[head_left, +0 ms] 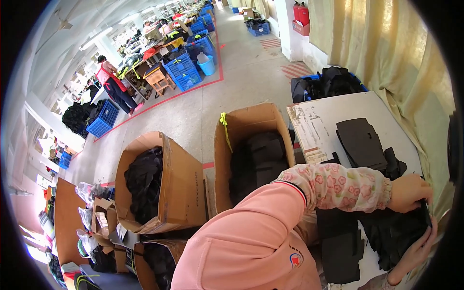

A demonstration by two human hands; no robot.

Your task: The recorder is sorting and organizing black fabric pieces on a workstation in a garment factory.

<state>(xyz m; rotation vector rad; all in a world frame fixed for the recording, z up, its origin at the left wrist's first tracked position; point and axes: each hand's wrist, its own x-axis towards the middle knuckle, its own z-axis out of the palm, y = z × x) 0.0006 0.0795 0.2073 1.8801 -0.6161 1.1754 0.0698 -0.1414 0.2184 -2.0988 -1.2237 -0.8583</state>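
My left hand [410, 193], in a flowered sleeve, reaches across the white table [372, 108] and pinches the far edge of a dark fabric piece [394, 237]. My right hand [419, 249] is at the same piece's outer side, its fingers along the edge and the thumb side partly hidden. The fabric lies loosely spread and wrinkled between both hands. Beside it, nearer my body, is a stack of flat black cut panels [342, 256]. Farther up the table lie more dark cut panels [360, 142] with a crumpled black piece [395, 163] next to them.
Two cardboard boxes of black pieces, a left box [181, 186] and a middle box [222, 159], stand by the table. A blue crate [365, 87] of black pieces sits beyond it. A curtain [386, 43] hangs along the right. Far left, a person [113, 82] stands near worktables.
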